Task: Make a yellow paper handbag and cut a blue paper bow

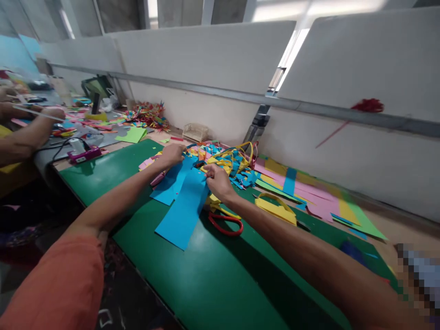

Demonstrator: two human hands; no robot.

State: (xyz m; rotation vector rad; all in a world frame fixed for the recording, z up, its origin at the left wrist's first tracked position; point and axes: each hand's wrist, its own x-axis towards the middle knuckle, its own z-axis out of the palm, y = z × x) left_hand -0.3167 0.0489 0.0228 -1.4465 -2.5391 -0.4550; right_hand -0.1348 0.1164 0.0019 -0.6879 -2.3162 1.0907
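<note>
Green tabletop (206,279) lies beneath: right hand (219,182) pinches a blue strip (186,210), left hand (174,154) has an unclear hold

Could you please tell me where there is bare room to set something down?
The green surface shows bare patches in front of the blue strip and red handle, and between the purple power strip and left arm. Just beyond the right hand, piled paper scraps crowd it.

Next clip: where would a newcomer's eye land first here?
Most likely on the bright blue sheet over the green surface, with the right hand at its far end. Next comes the jumbled heap of colourful scraps just beyond that hand, then the red loop handle to the sheet's right.
</note>
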